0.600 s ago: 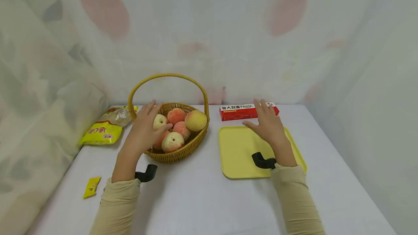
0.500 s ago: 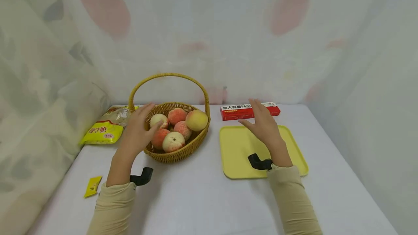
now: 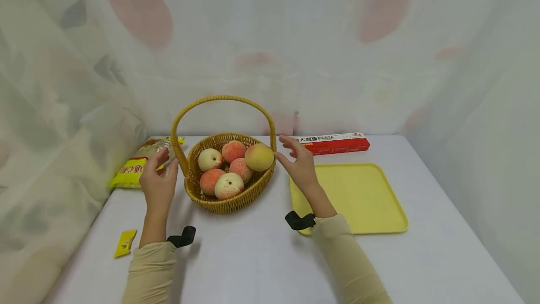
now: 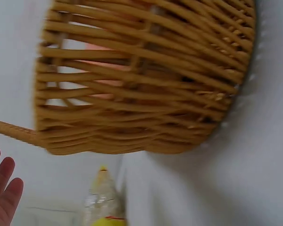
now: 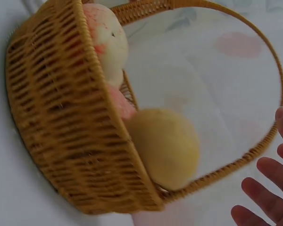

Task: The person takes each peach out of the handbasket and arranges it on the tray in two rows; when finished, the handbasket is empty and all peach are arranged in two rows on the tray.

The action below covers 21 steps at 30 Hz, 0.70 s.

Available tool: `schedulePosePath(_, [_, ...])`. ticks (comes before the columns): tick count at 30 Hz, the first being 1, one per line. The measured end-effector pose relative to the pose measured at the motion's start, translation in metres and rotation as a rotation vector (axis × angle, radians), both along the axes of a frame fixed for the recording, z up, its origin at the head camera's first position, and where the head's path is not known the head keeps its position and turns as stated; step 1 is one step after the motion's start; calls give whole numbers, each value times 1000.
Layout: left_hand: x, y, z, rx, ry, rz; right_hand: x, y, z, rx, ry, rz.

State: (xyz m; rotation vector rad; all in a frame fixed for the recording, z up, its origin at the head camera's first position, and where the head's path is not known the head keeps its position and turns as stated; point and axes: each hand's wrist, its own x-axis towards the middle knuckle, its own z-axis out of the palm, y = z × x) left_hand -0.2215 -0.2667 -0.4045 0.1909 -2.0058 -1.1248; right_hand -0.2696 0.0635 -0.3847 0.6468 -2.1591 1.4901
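A brown wicker basket (image 3: 229, 206) with a tall arched handle (image 3: 223, 98) holds several peaches, among them a yellow one (image 3: 259, 157) at the right rim and a pale one (image 3: 229, 186) in front. My left hand (image 3: 158, 184) is raised at the basket's left side, fingers loosely bent and holding nothing. On the other side, my right hand (image 3: 300, 167) has its thumb and fingers apart, the thumb tip right by the rim and handle base. In the right wrist view the yellow peach (image 5: 165, 147) bulges over the woven wall, with the fingers (image 5: 269, 200) spread nearby.
A yellow tray (image 3: 358, 196) lies to the right, partly behind my right forearm. Behind it is a red and white pasta box (image 3: 337, 144). A yellow and clear food bag (image 3: 131, 172) lies at the back left, and a small yellow packet (image 3: 125, 243) at the front left.
My right hand has swung left from over the tray to the basket's right side. My left hand has moved left and slightly down, off the basket's front. The view has shifted slightly.
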Motion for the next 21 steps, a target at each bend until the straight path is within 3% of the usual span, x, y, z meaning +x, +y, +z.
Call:
schedulePosePath(6, [-15,0,-28,277,-37,-53,-4,-25,-14,-100,-82,3])
schedulePosePath(11, [-20,9,-32,397,-18,-26,-6,-39,-23,-81,-131,-47])
schedulePosePath(15, [-19,16,-30,440,-12,-1,-8,-51,-30,17,-89,-119])
schedulePosePath(21, [-19,16,-37,516,-20,9,-9,-70,-40,302,-45,-272])
